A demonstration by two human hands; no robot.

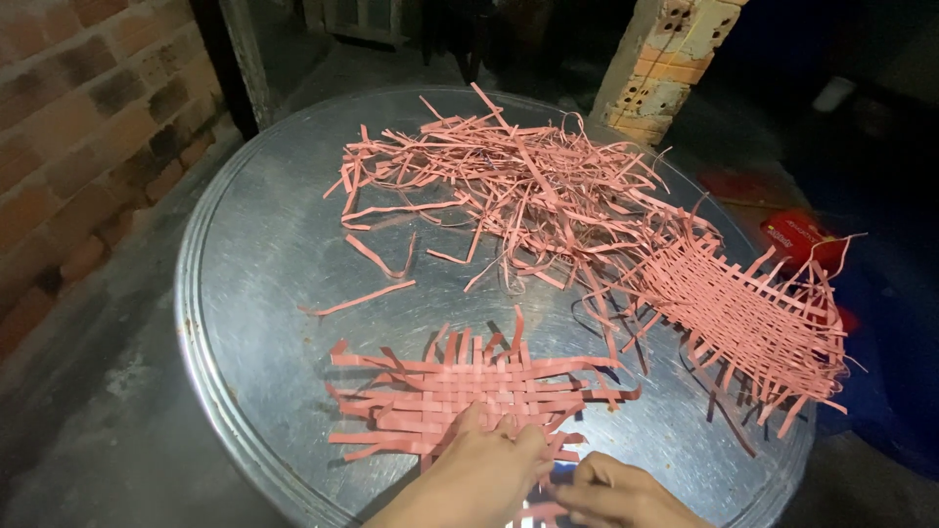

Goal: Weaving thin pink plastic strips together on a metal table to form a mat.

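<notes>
At the bottom centre of the frame the left hand (479, 469) presses flat with fingers spread on the pink woven mat (460, 391) on the round metal counter (245, 274), while the right hand (616, 494), partly cut off by the frame edge, pinches a strip whose end is hidden.

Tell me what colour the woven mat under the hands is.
Salmon pink, in a plain over-under weave: the woven mat, seen from the head view.

A heap of loose pink strips (509, 186) lies far beyond the hand; a second woven mat (753, 318) sits to its right, near a brick pillar (665, 59).
</notes>
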